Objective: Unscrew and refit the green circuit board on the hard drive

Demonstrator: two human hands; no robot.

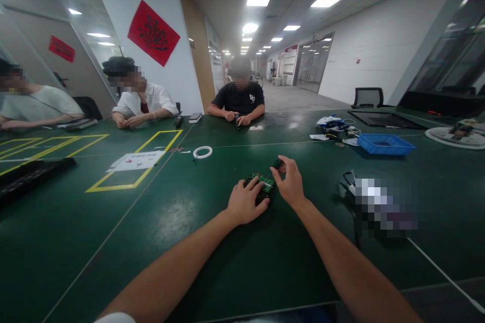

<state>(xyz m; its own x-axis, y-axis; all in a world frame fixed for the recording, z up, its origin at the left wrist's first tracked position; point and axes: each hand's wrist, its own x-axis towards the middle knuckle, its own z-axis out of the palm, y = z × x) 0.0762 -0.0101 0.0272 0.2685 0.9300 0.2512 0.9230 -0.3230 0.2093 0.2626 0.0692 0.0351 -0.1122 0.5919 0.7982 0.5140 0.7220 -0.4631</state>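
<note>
A green circuit board [268, 184], seated in or on something dark, lies on the green table in front of me. My left hand [244, 204] holds it against the tabletop, fingers spread over its top and thumb at the near edge; the palm hides part of it. Just above the board's far right corner, my right hand [291, 181] is closed in a pinch. Between thumb and fingertips is a small dark screwdriver-like tool [278, 163], its thin shaft slanting down to the board. Whether the tip touches the board is too small to tell.
A white ring [202, 152] and a paper sheet [134, 161] lie to the left. On the right are a blue tray [385, 144], a partly blurred item with a cable [435, 262] and a round white fan grille [454, 137]. Several people sit across the table.
</note>
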